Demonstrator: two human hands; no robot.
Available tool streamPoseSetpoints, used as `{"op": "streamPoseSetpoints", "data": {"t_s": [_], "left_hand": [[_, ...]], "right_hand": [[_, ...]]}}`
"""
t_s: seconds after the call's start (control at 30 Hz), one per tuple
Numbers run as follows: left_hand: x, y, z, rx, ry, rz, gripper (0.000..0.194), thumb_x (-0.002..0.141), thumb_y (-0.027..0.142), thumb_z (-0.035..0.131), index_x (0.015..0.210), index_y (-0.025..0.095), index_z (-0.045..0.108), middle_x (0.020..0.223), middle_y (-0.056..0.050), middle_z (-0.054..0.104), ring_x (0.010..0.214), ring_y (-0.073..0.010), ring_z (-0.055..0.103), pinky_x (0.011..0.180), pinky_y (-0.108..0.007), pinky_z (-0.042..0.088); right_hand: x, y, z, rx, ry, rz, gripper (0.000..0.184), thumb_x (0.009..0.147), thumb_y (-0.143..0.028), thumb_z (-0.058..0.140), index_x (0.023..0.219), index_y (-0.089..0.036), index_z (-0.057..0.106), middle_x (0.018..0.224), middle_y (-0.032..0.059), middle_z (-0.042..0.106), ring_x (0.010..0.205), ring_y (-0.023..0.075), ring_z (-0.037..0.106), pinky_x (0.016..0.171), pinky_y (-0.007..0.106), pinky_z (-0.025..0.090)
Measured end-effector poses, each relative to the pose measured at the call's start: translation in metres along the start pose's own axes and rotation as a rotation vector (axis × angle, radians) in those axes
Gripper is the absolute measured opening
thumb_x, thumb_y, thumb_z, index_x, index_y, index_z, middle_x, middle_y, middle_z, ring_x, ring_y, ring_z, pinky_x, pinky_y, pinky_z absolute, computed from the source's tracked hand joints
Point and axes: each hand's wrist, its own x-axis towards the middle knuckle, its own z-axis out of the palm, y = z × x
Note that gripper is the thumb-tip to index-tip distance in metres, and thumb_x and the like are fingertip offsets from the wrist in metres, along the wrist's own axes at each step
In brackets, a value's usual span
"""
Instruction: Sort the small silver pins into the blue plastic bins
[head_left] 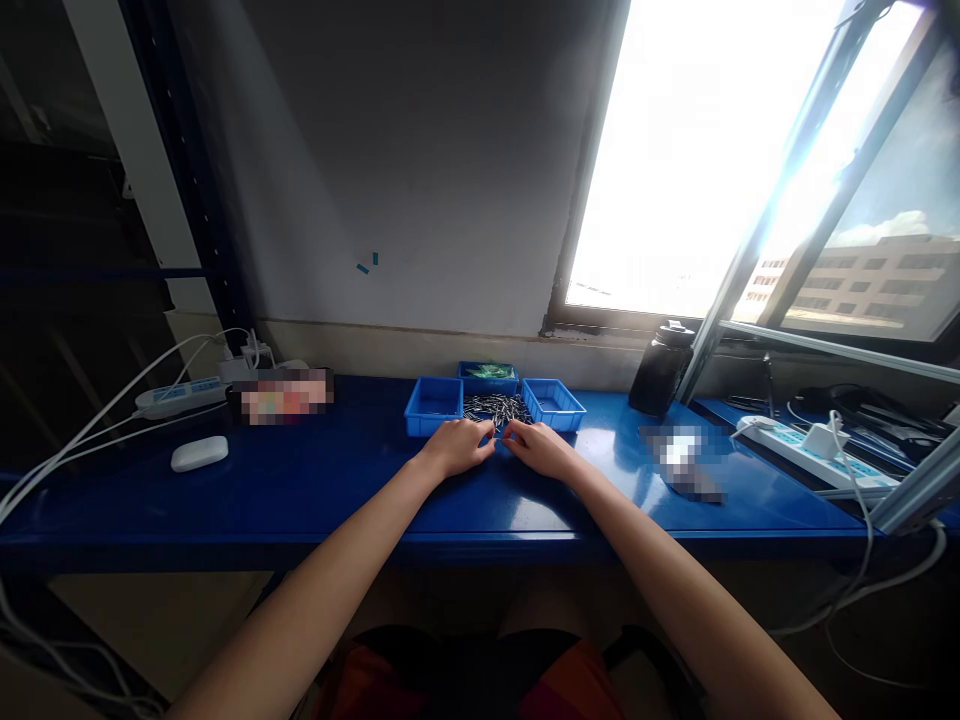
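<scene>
Both my hands rest on the blue bench top, fingertips nearly meeting in the middle. My left hand is curled, its thumb and fingers pinched at a small thin metal piece. My right hand is also curled, with fingers pinched toward the same spot. Just beyond the fingertips lies a pile of small dark metal pins. The pile sits between a blue tray on the left and a blue tray on the right. A third blue tray behind holds something green.
A dark jar stands right of the trays by the window. Power strips with white cables lie at far left and far right. A white case lies left. A wall runs behind the bench.
</scene>
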Motion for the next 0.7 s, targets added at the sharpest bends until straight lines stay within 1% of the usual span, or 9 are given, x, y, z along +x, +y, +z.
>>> {"op": "streamPoseSetpoints", "data": {"t_s": [0.17,0.37,0.7], "left_hand": [[0.0007,-0.0019,0.0020,0.001,0.001,0.004,0.029,0.082,0.042,0.035,0.088,0.021,0.054,0.070,-0.003,0.061,0.063,-0.0170,0.057,0.052,-0.023,0.037],[0.0012,-0.0041,0.0059,0.010,-0.001,0.001,0.029,0.082,0.042,0.035,0.088,0.021,0.054,0.070,-0.003,0.061,0.063,-0.0175,0.057,0.055,-0.024,0.038],[0.0012,-0.0022,0.0045,0.025,-0.018,-0.007,0.025,0.081,0.039,0.037,0.087,0.021,0.054,0.071,-0.003,0.061,0.065,-0.0175,0.058,0.054,-0.023,0.037]], "right_hand": [[0.0003,0.0003,0.0000,0.001,-0.004,0.000,0.018,0.083,-0.033,0.043,0.088,-0.019,0.053,0.060,-0.0018,0.054,0.052,0.0081,0.045,0.050,0.019,0.026],[0.0010,-0.0002,-0.0002,-0.005,-0.021,0.023,0.019,0.083,-0.033,0.044,0.089,-0.019,0.054,0.061,-0.0013,0.055,0.052,0.0082,0.045,0.051,0.019,0.028],[0.0008,0.0002,0.0000,-0.005,-0.042,0.033,0.020,0.083,-0.033,0.044,0.090,-0.018,0.055,0.061,-0.0013,0.055,0.053,0.0077,0.045,0.052,0.019,0.028]]}}
